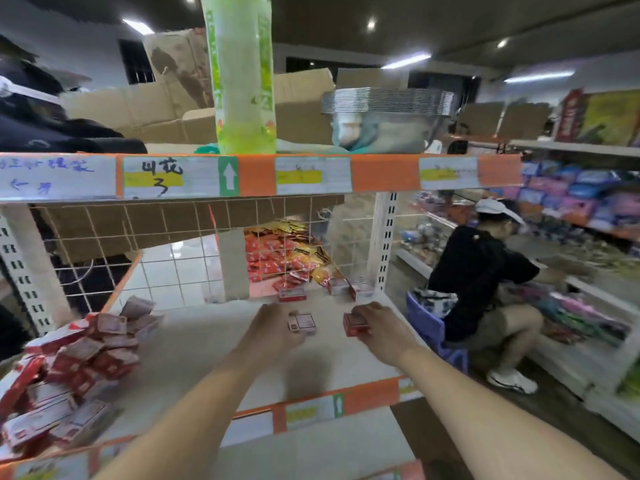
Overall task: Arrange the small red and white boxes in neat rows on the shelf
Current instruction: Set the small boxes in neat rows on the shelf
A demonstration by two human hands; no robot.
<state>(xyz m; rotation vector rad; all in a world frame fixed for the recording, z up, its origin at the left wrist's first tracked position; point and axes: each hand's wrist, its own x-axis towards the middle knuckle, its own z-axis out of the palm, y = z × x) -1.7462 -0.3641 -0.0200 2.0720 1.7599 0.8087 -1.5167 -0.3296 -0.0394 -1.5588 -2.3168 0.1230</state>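
Note:
On the white shelf point(214, 341), my left hand point(273, 327) grips a small red and white box point(304, 323), label side up. Just to its right, my right hand point(377, 327) holds another small box point(355, 324), mostly red. Both boxes sit low over the shelf's middle right. Three more small boxes stand near the back: one point(292, 293) in the middle, two point(337, 285) point(362, 291) toward the right post. A loose heap of the same boxes point(79, 368) fills the shelf's left end.
A wire grid point(173, 265) backs the shelf, with red and yellow packets point(287, 254) behind it. The upper shelf edge point(263, 174) carries orange price labels, a green bottle point(242, 74) and metal bowls point(388, 109) above. A person point(481, 271) crouches on a purple stool at right.

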